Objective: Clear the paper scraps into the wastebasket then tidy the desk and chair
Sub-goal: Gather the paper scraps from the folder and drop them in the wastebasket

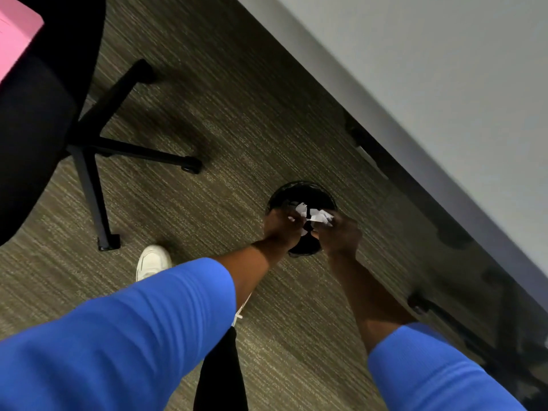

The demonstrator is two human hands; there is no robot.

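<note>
A round black wastebasket (299, 192) stands on the carpet beside the desk. Both my hands hover over its mouth. My left hand (280, 229) is closed around white paper scraps (302, 207) that stick out past its fingers. My right hand (341, 234) is closed on more white scraps (323, 216). The two hands almost touch above the basket's opening. Both arms wear blue sleeves. The basket's inside is dark, and my hands hide its near rim.
A grey desk top (444, 84) runs diagonally across the upper right, with dark desk legs (415, 188) beneath. A black office chair (38, 114) with a star base (98, 149) stands at left, with something pink (14, 34) on it. My white shoe (152, 261) rests on the carpet.
</note>
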